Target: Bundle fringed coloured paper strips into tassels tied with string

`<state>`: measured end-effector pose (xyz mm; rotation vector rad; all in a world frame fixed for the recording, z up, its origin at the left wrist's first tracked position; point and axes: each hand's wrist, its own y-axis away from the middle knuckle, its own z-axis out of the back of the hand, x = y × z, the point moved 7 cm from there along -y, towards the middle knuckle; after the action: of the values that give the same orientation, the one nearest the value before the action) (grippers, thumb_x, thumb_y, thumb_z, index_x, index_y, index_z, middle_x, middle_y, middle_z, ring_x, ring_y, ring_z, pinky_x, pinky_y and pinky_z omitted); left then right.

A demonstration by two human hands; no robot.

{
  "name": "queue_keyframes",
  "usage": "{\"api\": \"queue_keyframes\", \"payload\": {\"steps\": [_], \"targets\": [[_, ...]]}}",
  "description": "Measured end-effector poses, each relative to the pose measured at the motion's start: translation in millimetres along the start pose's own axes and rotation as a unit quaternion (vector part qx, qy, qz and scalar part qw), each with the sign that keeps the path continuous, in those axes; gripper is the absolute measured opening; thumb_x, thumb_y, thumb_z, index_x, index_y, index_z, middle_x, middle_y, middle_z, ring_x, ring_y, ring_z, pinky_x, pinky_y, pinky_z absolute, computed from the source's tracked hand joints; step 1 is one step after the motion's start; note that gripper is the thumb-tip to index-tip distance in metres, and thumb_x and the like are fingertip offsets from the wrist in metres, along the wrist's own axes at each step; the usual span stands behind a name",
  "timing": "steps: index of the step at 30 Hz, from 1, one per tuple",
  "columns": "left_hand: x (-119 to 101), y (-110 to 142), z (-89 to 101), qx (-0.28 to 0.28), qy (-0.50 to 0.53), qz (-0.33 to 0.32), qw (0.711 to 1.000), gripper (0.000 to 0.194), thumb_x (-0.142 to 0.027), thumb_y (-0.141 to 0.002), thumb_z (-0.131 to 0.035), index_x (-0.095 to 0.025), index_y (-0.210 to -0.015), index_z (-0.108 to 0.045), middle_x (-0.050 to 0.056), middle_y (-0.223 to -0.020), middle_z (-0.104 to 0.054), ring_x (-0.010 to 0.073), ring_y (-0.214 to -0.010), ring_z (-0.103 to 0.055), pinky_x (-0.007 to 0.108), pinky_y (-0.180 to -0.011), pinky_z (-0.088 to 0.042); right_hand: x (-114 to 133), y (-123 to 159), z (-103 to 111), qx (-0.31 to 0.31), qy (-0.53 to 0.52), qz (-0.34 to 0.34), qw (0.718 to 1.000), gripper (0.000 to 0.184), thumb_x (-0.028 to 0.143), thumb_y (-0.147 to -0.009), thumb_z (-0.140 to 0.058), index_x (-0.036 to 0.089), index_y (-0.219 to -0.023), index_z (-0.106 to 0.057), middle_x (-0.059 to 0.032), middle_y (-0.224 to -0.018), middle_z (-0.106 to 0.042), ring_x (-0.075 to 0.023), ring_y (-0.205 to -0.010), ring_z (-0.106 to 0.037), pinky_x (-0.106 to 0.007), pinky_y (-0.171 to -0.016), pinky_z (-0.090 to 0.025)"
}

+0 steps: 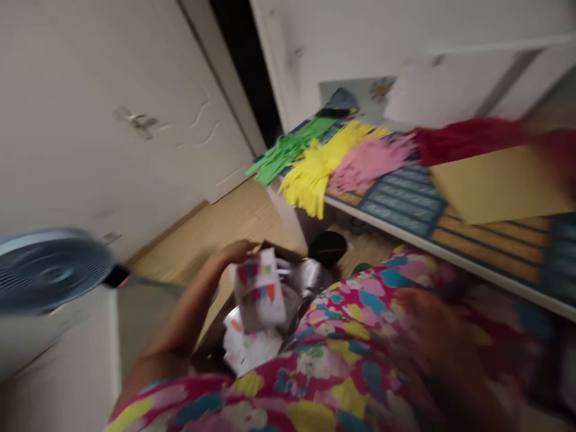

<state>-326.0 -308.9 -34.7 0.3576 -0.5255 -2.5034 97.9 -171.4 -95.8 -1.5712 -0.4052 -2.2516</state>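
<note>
Here's the left arm [180, 324], bare and bent at the elbow, running forward from the lower left of the view, its wrist angled over to the right and the left hand [242, 251] out at the far end, knuckles up, fingertips too hidden to read. Over on the other side, the right arm [472, 372] comes in from the lower right, badly blurred, and the right hand [420, 306] sits closer to the body, its fingers smeared beyond telling.
</note>
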Motion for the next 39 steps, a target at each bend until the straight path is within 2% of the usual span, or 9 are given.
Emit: {"api": "queue_keyframes", "payload": {"steps": [3, 7, 12, 14, 17, 22, 29, 36, 39], "targets": [[-11.8, -21.0, -22.2, -0.033, -0.02, -0.031, 0.999, 0.059, -0.037, -0.073, -0.076, -0.011, -0.124, -0.066, 0.026, -0.116, -0.071, 0.0413, -0.109, -0.068, 0.05, -0.092, -0.051, 27.5, -4.6, 8.0, -0.019, 0.021, 0.006, 1.0, 0.038, 0.052, -0.091, -0.051, 0.021, -0.092, -0.073, -0.0102, -0.096, -0.076, -0.0266, -0.09, -0.071, -0.037, -0.082, -0.057], [-86.1, -43.2, -29.6, -0.084, 0.008, -0.203, 0.976, 0.044, -0.039, -0.09, -0.059, -0.017, -0.127, -0.067, 0.018, -0.13, -0.068, 0.0334, -0.12, -0.064, 0.046, -0.105, -0.047, 46.3, -15.6, 27.3, -0.075, 0.041, 0.016, 0.996, 0.035, 0.05, -0.09, -0.054, 0.022, -0.088, -0.074, -0.0065, -0.09, -0.076, -0.0237, -0.085, -0.069, -0.033, -0.078, -0.054], [-224.8, -20.7, 11.7, -0.13, 0.243, -0.474, 0.836, 0.031, -0.039, -0.094, -0.06, -0.021, -0.116, -0.073, 0.01, -0.114, -0.075, 0.0219, -0.106, -0.069, 0.035, -0.096, -0.053, 39.2, -22.4, 54.6, -0.121, 0.053, -0.003, 0.991, 0.037, 0.052, -0.089, -0.055, 0.021, -0.089, -0.075, -0.0065, -0.089, -0.075, -0.0234, -0.083, -0.068, -0.033, -0.078, -0.053], [-273.5, -33.6, 28.5, -0.098, 0.306, -0.478, 0.817, 0.03, -0.037, -0.093, -0.061, -0.019, -0.114, -0.073, 0.009, -0.113, -0.075, 0.0208, -0.1, -0.071, 0.033, -0.09, -0.055, 34.7, -23.9, 68.5, -0.138, 0.045, -0.019, 0.989, 0.039, 0.055, -0.089, -0.056, 0.021, -0.089, -0.075, -0.0073, -0.09, -0.076, -0.0243, -0.083, -0.069, -0.033, -0.075, -0.054], [-333.8, -81.9, 53.1, -0.132, 0.275, -0.378, 0.874, 0.028, -0.03, -0.094, -0.059, -0.017, -0.117, -0.07, 0.009, -0.112, -0.075, 0.0201, -0.1, -0.071, 0.03, -0.087, -0.055, 33.3, -26.4, 86.0, -0.141, 0.057, -0.034, 0.988, 0.038, 0.055, -0.088, -0.058, 0.022, -0.089, -0.076, -0.0069, -0.092, -0.076, -0.025, -0.082, -0.07, -0.033, -0.074, -0.055], [-406.1, -154.3, 85.7, -0.183, 0.244, -0.301, 0.904, 0.034, -0.029, -0.088, -0.068, -0.009, -0.116, -0.066, 0.023, -0.126, -0.067, 0.0327, -0.123, -0.059, 0.042, -0.103, -0.045, 36.5, -32.2, 114.4, -0.187, 0.07, -0.024, 0.98, 0.039, 0.057, -0.089, -0.056, 0.023, -0.087, -0.076, -0.0066, -0.088, -0.076, -0.0264, -0.083, -0.07, -0.034, -0.076, -0.055], [-422.7, -174.2, 91.5, -0.177, 0.26, -0.281, 0.907, 0.028, -0.013, -0.081, -0.068, -0.015, -0.109, -0.067, 0.009, -0.095, -0.076, 0.0216, -0.092, -0.07, 0.031, -0.083, -0.05, 25.9, -51.7, 158.5, -0.233, 0.091, -0.018, 0.968, 0.041, 0.058, -0.089, -0.055, 0.023, -0.087, -0.076, -0.0071, -0.091, -0.076, -0.0277, -0.087, -0.071, -0.037, -0.078, -0.057], [-400.7, -103.2, 136.1, -0.154, 0.304, -0.453, 0.824, 0.016, -0.027, -0.087, -0.064, -0.019, -0.091, -0.077, 0.005, -0.096, -0.078, 0.0184, -0.09, -0.071, 0.028, -0.084, -0.053, 74.8, -86.6, 227.2, -0.4, 0.141, 0.083, 0.902, 0.047, 0.057, -0.083, -0.062, 0.022, -0.112, -0.069, -0.0101, -0.111, -0.07, -0.0266, -0.095, -0.066, -0.044, -0.087, -0.053], [-387.4, -68.9, 148.0, -0.133, 0.355, -0.492, 0.784, 0.019, -0.034, -0.085, -0.067, -0.018, -0.086, -0.078, 0.006, -0.09, -0.078, 0.0194, -0.083, -0.071, 0.03, -0.08, -0.055, 108.6, -107.5, 227.6, -0.373, 0.133, 0.147, 0.907, 0.053, 0.059, -0.077, -0.067, 0.022, -0.115, -0.069, -0.0111, -0.12, -0.068, -0.0287, -0.105, -0.063, -0.046, -0.095, -0.048]]}}
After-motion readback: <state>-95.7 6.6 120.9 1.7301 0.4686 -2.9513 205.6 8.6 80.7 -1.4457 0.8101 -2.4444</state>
